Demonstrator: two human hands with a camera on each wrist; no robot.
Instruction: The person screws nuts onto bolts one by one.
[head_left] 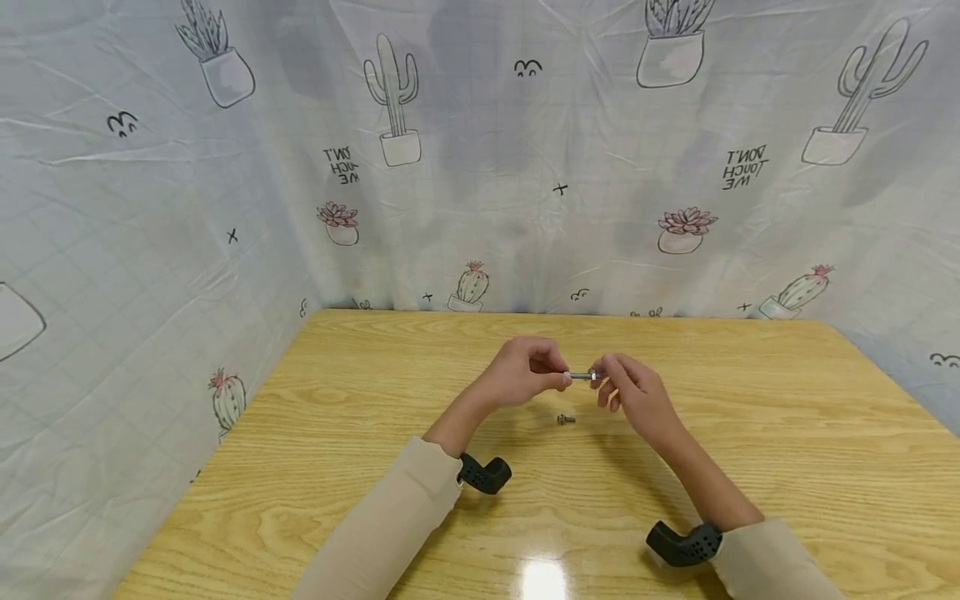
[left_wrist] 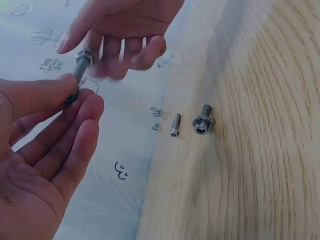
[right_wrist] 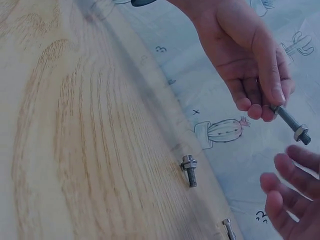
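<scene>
1. We observed the left hand (head_left: 522, 375) pinching a bolt (right_wrist: 289, 118) by its head end, thumb against fingers; the bolt was held above the wooden table (head_left: 360, 417), between the hands.
2. We saw a hex nut (right_wrist: 301, 133) around the bolt's shaft, near the free end.
3. The right hand (head_left: 637, 397) was just beside that nut, grip released, fingers loosely bent; we could not tell whether they touched it.
4. We recorded a second bolt (left_wrist: 202, 123), collared below its head, lying on the table near a thinner screw (left_wrist: 175, 126).

Bright glare on tabletop (head_left: 360, 400) — wrist views dimmer
</scene>
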